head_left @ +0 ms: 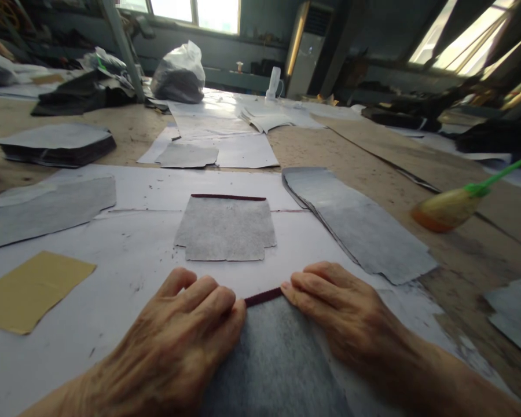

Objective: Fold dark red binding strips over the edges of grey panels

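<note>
A grey fabric panel (273, 353) lies at the near edge of the view, with a dark maroon strip (264, 296) folded along its far edge. My left hand (178, 336) has its curled fingers closed on the left end of that edge. At the right end, my right hand (342, 307) pinches the same edge between bent fingers. The thumbs are mostly hidden. Just beyond my hands, a second grey panel (226, 229) with notched lower corners lies flat, its far edge also maroon.
White paper (139, 231) covers the near table. A stack of grey panels (360, 220) lies right, a yellow paper piece (37, 292) left. A bottle with orange-brown contents and a green stick (449, 208) stands at right. Farther back are a thick stack (56, 145) and a plastic bag (180, 72).
</note>
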`<state>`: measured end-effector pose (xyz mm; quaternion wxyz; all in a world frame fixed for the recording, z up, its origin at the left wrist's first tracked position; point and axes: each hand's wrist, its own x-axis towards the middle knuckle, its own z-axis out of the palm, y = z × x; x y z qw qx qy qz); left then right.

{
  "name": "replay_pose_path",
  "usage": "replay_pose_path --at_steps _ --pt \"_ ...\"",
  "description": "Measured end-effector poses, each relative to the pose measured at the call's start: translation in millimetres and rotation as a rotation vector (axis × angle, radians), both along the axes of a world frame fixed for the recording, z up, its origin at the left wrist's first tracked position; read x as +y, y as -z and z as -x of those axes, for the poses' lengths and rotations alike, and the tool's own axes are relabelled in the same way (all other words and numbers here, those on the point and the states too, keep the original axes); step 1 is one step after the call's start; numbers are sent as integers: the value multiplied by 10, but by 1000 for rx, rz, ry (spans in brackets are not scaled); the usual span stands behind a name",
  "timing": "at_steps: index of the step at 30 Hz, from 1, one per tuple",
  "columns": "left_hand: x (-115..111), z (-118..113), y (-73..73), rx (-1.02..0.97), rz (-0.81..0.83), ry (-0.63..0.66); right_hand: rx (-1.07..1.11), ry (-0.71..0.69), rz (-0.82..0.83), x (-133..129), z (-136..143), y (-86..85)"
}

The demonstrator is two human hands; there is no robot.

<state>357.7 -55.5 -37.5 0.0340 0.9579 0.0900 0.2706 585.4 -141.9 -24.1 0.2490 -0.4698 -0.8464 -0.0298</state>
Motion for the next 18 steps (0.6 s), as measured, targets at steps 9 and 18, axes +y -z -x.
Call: replay_pose_path --at_steps 9,18 --pt "-17 -16 -34 -16 -56 -18 493 450 174 50 -38 -104" --pt "-3 10 -36 -44 31 -43 4 142 -159 40 647 62"
